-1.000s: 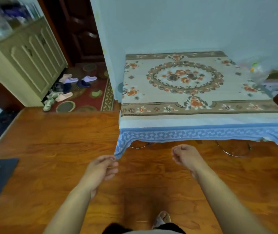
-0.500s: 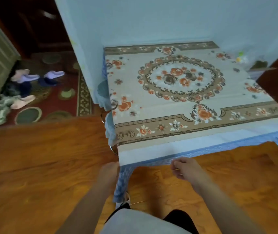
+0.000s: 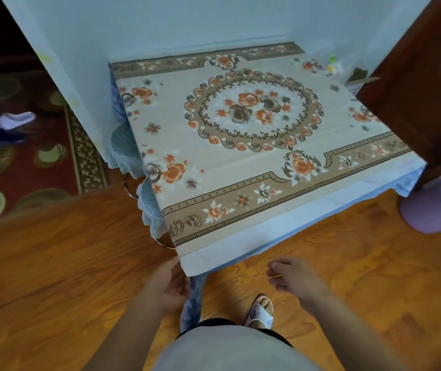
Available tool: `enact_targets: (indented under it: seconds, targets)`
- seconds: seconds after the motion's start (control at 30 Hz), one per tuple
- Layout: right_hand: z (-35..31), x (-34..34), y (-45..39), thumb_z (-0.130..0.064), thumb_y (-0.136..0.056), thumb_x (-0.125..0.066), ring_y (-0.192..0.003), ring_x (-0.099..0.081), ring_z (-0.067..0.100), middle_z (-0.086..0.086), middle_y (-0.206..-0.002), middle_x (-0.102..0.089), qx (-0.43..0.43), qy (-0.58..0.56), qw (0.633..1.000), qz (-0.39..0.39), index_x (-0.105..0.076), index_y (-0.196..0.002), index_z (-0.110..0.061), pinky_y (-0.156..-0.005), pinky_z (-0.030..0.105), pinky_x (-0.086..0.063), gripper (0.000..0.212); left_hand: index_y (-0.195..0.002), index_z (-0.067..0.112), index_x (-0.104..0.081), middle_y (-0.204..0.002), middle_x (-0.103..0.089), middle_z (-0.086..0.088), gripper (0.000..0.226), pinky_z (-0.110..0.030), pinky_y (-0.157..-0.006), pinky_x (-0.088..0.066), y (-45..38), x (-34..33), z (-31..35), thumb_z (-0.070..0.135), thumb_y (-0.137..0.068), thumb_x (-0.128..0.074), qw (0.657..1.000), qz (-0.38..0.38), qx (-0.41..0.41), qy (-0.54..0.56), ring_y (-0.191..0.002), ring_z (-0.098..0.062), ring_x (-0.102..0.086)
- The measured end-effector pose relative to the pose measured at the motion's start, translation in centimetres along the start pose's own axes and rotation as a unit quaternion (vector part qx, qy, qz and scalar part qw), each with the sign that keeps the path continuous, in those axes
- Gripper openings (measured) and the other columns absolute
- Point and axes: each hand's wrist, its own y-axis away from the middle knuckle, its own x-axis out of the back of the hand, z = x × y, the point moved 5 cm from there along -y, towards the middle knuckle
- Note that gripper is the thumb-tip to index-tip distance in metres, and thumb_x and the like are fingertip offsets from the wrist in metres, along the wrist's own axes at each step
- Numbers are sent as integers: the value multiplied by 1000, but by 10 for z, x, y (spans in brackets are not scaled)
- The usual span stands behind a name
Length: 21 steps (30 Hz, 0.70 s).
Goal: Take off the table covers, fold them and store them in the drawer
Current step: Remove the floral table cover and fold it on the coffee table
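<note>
A cream table cover with orange flowers and a brown border lies flat on the low table. Under it lies a blue cover; its pale band shows along the near edge. The blue cover's near left corner hangs down toward the floor. My left hand holds that hanging corner just below the table's near left corner. My right hand hovers below the near edge with its fingers loosely curled, apart from the cloth and holding nothing.
A dark wooden panel juts over the table's right side, with a purple stool below it. Small items sit at the table's back right. A white wall stands behind. A red rug with slippers lies left. My sandalled foot is on the wooden floor.
I have come closer to the table. My left hand kept hold of the blue corner, which now hangs lower. My right hand dropped away from the blue edge.
</note>
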Motion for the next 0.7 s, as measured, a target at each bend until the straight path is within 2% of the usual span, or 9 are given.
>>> enact_targets:
  seconds: [0.1,0.17,0.27,0.4,0.57,0.7]
  targets:
    - [5,-4,-1,-13,-101,-55,-74,-66,21,17,-96,-73,-13,-4,1000,-6,-71,-98,-7,-69,33,-54,17,-112,1,-70,-74,-61,-9,30,-30,-59,-43,-6,4,-8,27,-100,-62,999,-8,10,-42,-64,-19,-52]
    - [6,-9,-2,-13,-101,-55,-75,-65,21,18,-98,-73,-23,-3,1000,-9,-70,-99,-7,-68,32,-54,17,-111,-1,-66,-71,-60,-10,25,-30,-56,-45,-10,4,-6,20,-103,-58,997,28,-25,-68,-62,-19,-53]
    - [3,-17,-6,-14,-101,-55,-75,-65,21,16,-95,-72,-30,0,999,-21,-69,-103,-5,-68,31,-54,17,-106,4,-62,-84,-66,-10,18,-32,-60,-51,-14,2,-5,20,-103,-56,990,60,-70,-110,-69,-21,-60]
    - [-5,-31,-12,-18,-101,-55,-79,-67,21,12,-94,-73,-29,20,998,-46,-69,-106,-7,-73,32,-55,18,-117,4,-62,-116,-69,-20,19,-34,-60,-56,-20,8,-3,10,-99,-62,988,61,-103,-103,-98,-31,-67]
    - [-17,-40,-13,-16,-101,-54,-78,-67,20,15,-101,-73,-15,30,998,-55,-69,-105,-7,-75,31,-56,17,-121,0,-60,-119,-68,-22,22,-35,-62,-57,-14,3,-2,5,-99,-59,990,45,-117,-62,-110,-36,-65]
    - [-18,-43,-16,-17,-101,-55,-79,-67,20,16,-103,-74,-14,36,997,-61,-70,-105,-8,-77,32,-57,18,-118,-1,-67,-115,-72,-20,24,-36,-72,-54,-8,-5,1,10,-100,-56,997,18,-74,24,-100,-31,-67]
